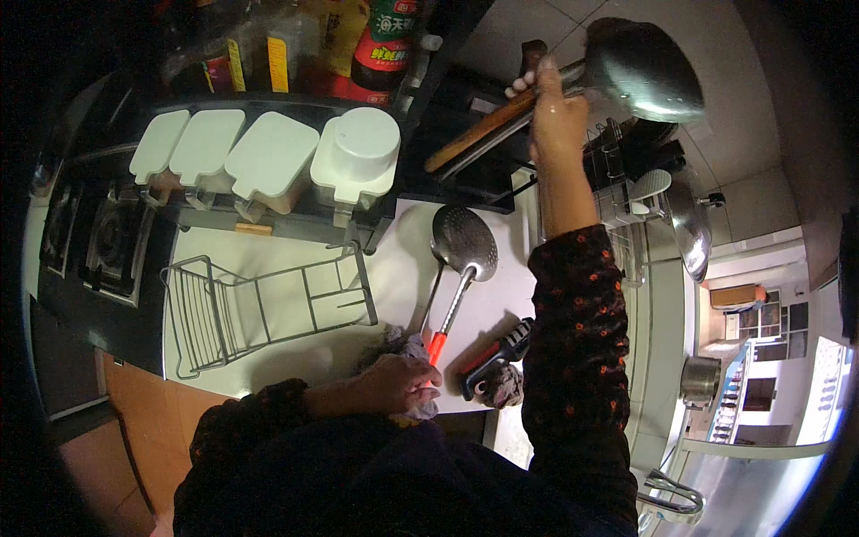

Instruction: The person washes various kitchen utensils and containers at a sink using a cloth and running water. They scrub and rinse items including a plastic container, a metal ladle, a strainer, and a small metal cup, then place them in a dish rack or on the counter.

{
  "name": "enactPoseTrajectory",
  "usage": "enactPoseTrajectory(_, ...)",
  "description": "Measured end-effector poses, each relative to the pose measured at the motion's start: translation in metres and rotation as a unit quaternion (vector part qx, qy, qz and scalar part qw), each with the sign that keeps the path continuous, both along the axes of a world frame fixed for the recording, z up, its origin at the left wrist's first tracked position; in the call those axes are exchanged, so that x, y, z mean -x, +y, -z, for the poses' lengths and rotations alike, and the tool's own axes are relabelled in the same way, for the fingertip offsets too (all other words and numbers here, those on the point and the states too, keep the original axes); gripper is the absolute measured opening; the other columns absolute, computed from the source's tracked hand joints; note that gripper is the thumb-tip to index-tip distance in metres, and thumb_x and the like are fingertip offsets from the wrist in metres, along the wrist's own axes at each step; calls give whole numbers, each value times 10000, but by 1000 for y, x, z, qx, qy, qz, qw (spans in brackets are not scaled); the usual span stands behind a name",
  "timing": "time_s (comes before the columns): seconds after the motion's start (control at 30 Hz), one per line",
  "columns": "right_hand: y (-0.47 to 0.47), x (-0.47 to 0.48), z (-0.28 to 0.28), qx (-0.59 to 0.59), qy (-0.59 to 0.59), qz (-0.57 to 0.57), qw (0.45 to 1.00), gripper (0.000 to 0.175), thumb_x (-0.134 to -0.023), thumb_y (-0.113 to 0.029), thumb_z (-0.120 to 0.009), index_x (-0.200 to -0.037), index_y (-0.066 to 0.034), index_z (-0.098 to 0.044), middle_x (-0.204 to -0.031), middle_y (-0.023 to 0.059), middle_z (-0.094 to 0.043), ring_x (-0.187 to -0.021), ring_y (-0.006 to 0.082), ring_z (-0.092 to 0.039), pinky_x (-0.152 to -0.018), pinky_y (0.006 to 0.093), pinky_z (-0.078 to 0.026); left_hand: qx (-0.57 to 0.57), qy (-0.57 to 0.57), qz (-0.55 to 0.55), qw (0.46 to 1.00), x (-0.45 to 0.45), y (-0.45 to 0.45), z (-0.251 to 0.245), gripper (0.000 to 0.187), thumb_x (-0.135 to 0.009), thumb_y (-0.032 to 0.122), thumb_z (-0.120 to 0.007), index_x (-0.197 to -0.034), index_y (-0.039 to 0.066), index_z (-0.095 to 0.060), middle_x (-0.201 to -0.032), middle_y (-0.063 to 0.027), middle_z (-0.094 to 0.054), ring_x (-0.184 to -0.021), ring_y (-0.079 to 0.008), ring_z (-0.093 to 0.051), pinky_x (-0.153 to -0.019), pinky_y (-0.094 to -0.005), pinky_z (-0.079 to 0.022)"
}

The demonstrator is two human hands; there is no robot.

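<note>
My left hand (392, 386), at the lower middle, holds a perforated metal skimmer (466, 245) by its red handle, with a crumpled grey cloth (413, 346) bunched at the fingers. The skimmer's bowl points up and away over the white counter (396, 302). A thin dark rod shows beside its shaft. At the upper right my right hand (560, 111) is closed around a wooden handle (483, 131) and a metal one beside it. Past the hand is a broad, rounded metal utensil head (644, 70), slightly blurred. How each handle joins it is hidden.
A grey wire rack (268, 309) lies on the counter, left. Lidded seasoning boxes (272, 154) and bottles (382, 54) stand behind. A black-and-red knife sharpener (496, 356) lies right of the skimmer. A gas stove (114, 235) is far left, a faucet (671, 497) lower right.
</note>
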State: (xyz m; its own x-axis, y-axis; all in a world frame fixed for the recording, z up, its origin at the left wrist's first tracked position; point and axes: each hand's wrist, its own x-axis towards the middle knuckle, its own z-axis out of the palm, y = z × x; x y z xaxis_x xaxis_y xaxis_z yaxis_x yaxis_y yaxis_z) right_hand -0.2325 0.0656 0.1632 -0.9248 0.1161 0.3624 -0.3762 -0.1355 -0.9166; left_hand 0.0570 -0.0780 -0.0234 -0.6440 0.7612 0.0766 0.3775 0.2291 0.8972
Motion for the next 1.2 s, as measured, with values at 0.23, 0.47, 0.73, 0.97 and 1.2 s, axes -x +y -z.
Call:
enactPoseTrajectory(0.23, -19, 23, 47, -53, -11, 11, 999, 144, -943, -155, -600, -903, -21, -567, -785, 60, -585, -713, 162, -601, -652, 311, -515, -6, -11, -17, 1000, 7, -5, -3, 254, -848, 276, -647, -990, 67, -625, -860, -154, -639, -805, -333, -647, -709, -445, -504)
enactPoseTrajectory(0.47, -29, 44, 81, -298, 21, 110, 948, 196, -773, -138, -719, -872, -19, -600, -800, 68, -638, -777, 205, -618, -771, 323, -473, 17, -24, -4, 1000, 13, -7, -4, 267, -846, 282, -657, -999, 67, -617, -885, -159, -633, -799, -338, -646, -703, -438, -512)
enactPoseTrajectory(0.73, -30, 44, 101, -339, -58, 39, 938, 219, -777, -164, -715, -944, -36, -657, -912, 60, -680, -845, 186, -634, -792, 340, -483, 10, 14, 0, 1000, 14, -5, 6, 250, -873, 304, -632, -1023, 105, -610, -875, -163, -636, -793, -318, -659, -703, -438, -532)
enactPoseTrajectory(0.97, -30, 22, 66, -198, -87, -54, 975, 454, -765, -299, -808, -1059, -4, -627, -1015, 79, -674, -953, 189, -615, -878, 316, -459, 8, -33, -13, 999, 13, -6, 2, 240, -858, 274, -633, -993, 77, -613, -853, -178, -627, -776, -372, -635, -690, -472, -500)
enactPoseTrajectory(1.2, -14, 21, 52, -154, -66, -129, 977, 421, -786, -276, -791, -1075, -11, -640, -1029, 76, -677, -954, 179, -619, -891, 315, -455, 8, -17, -10, 1000, 14, -3, 0, 239, -857, 281, -638, -988, 82, -615, -819, -172, -626, -764, -361, -638, -690, -466, -505)
